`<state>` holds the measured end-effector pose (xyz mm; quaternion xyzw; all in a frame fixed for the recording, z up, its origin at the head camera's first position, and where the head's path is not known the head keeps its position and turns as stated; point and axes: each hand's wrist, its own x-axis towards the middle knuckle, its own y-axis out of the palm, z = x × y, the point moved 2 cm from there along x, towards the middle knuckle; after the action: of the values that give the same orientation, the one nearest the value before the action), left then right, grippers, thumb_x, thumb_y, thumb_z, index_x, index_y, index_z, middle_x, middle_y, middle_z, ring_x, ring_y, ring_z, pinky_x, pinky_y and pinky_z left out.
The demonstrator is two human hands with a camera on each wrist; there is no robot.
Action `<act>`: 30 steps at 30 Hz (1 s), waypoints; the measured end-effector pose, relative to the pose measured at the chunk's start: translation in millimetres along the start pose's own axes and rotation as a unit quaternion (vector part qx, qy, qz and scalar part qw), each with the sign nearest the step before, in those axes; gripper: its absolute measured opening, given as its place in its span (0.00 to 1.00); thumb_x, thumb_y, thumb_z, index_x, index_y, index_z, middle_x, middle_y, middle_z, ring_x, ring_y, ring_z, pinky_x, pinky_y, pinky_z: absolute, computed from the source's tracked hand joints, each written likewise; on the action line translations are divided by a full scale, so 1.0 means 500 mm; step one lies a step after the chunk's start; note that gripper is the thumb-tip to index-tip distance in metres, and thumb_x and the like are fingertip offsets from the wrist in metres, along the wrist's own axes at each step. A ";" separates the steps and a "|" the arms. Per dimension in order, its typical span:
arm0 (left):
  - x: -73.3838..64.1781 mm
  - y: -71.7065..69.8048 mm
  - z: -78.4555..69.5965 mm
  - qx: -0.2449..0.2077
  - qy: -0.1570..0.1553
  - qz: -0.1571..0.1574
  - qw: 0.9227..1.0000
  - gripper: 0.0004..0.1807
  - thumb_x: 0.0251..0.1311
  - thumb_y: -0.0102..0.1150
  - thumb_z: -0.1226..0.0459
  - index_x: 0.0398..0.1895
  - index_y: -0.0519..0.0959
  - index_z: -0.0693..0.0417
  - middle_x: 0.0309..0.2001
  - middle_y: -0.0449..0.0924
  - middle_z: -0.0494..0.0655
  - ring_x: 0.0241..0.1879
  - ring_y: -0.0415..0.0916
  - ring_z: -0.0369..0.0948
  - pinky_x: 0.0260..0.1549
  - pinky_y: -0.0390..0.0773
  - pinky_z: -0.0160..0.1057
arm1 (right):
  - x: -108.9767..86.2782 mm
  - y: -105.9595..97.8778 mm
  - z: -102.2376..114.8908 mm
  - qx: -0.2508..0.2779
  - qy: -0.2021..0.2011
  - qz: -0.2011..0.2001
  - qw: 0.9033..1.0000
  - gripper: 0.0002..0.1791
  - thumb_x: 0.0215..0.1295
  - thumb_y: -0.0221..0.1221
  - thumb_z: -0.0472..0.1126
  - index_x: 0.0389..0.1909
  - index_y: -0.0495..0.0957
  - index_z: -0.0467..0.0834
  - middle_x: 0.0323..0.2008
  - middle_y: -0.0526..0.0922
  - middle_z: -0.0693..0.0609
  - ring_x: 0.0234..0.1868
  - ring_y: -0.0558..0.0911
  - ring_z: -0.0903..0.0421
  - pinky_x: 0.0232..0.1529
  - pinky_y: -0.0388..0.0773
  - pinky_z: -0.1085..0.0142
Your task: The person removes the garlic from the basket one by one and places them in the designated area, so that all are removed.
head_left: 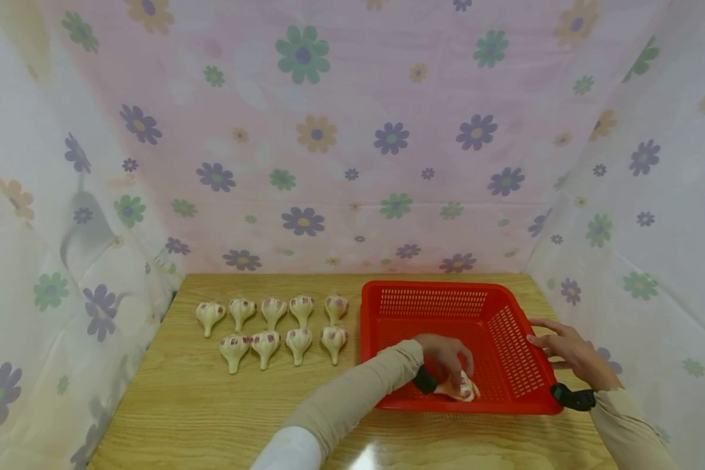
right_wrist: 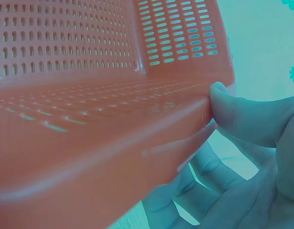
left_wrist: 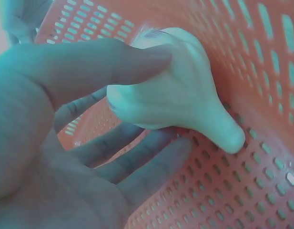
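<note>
My left hand (head_left: 446, 352) reaches inside the red plastic basket (head_left: 493, 408), near its front wall. It holds a garlic bulb (left_wrist: 180, 90) between the thumb and the fingers; in the left wrist view the stem points away from the palm, above the slotted floor. My right hand (head_left: 572, 356) grips the basket's right rim. In the right wrist view its thumb (right_wrist: 242, 114) presses on the rim, while the other fingers lie along the outside and below, partly hidden. Two rows of garlic bulbs (head_left: 264, 349) lie on the table left of the basket, stems toward me.
The wooden table (head_left: 170, 398) bears the basket on its right side. A flowered sheet (head_left: 352, 130) hangs behind, and similar sheets close off the left and right sides. Black straps circle both wrists.
</note>
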<state>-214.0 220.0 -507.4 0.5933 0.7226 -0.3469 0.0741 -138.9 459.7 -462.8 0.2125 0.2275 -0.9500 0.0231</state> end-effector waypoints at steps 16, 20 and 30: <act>-0.044 -0.039 0.009 -0.161 0.068 -0.034 0.984 0.14 0.49 0.65 0.73 0.40 0.77 0.57 0.37 0.75 0.46 0.30 0.76 0.41 0.29 0.80 0.39 | 0.003 -0.002 -0.006 -0.003 -0.005 0.001 1.000 0.41 0.70 0.53 0.47 0.71 0.43 0.32 0.43 0.82 0.42 0.40 0.83 0.44 0.40 0.80 0.50; -0.069 -0.053 0.018 -0.222 0.075 -0.061 0.970 0.11 0.53 0.63 0.70 0.39 0.75 0.55 0.39 0.75 0.47 0.31 0.78 0.44 0.29 0.81 0.43 | 0.002 -0.003 -0.005 -0.007 -0.004 0.001 1.000 0.41 0.70 0.53 0.48 0.71 0.43 0.32 0.44 0.81 0.41 0.40 0.83 0.44 0.41 0.79 0.50; -0.147 -0.086 0.051 -0.302 0.115 -0.092 0.942 0.11 0.57 0.61 0.68 0.44 0.75 0.56 0.41 0.76 0.51 0.34 0.79 0.47 0.33 0.81 0.48 | 0.004 -0.004 -0.005 -0.003 -0.001 0.004 1.000 0.42 0.69 0.53 0.47 0.71 0.42 0.32 0.43 0.82 0.45 0.40 0.83 0.45 0.40 0.80 0.50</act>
<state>-240.0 143.7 -470.5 0.5099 0.8485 -0.0473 0.1334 -139.9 462.8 -464.7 0.2126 0.2296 -0.9494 0.0273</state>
